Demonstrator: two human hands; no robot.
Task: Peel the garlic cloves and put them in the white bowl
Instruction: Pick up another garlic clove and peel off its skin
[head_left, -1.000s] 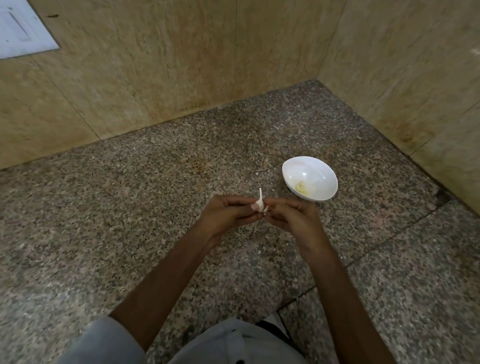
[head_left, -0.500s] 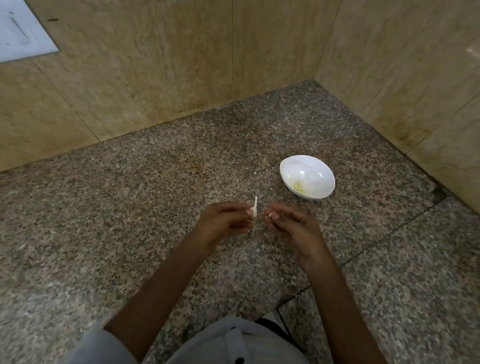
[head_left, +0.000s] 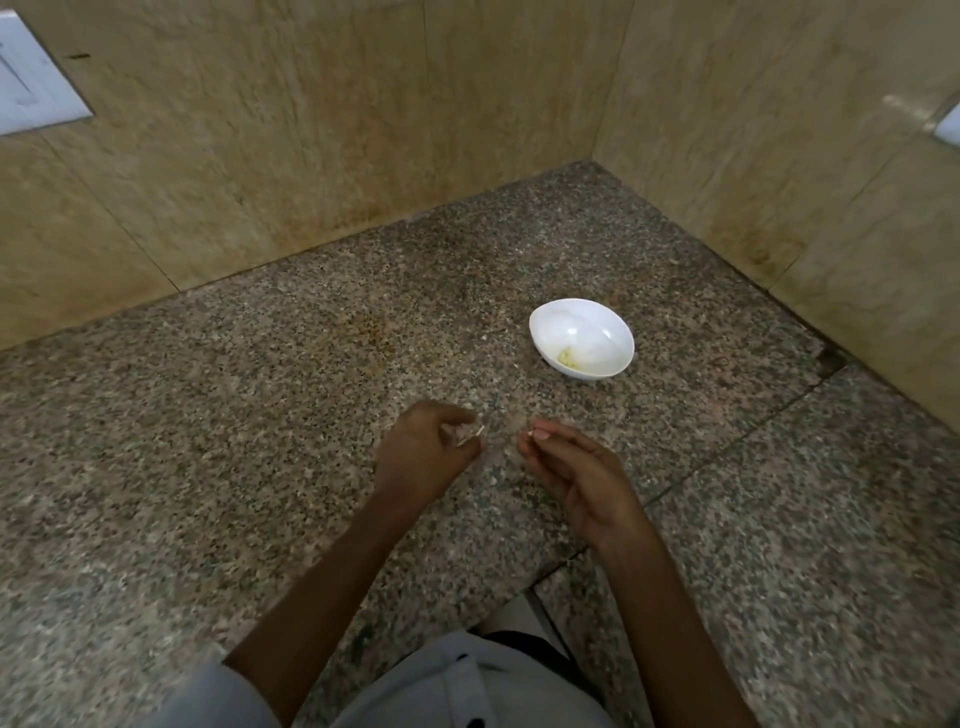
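A white bowl (head_left: 597, 319) sits on the granite counter, to the right of and beyond my hands, with a few yellowish peeled garlic bits (head_left: 568, 357) in its bottom. My left hand (head_left: 423, 449) hovers low over the counter, fingers curled, pinching a thin white sliver of garlic skin (head_left: 471, 436), which is blurred. My right hand (head_left: 576, 470) is a short gap to its right. Its thumb and forefinger pinch a tiny whitish garlic piece (head_left: 530, 432) that is mostly hidden by the fingertips.
The speckled granite counter (head_left: 260, 415) ends in a corner of beige stone walls (head_left: 311, 130) behind and on the right. A seam (head_left: 727, 452) crosses the counter on the right. My grey shirt fills the bottom edge.
My hands were together on one garlic clove with a long skin tip. They have pulled apart; the left keeps the skin sliver and the right keeps a small piece.
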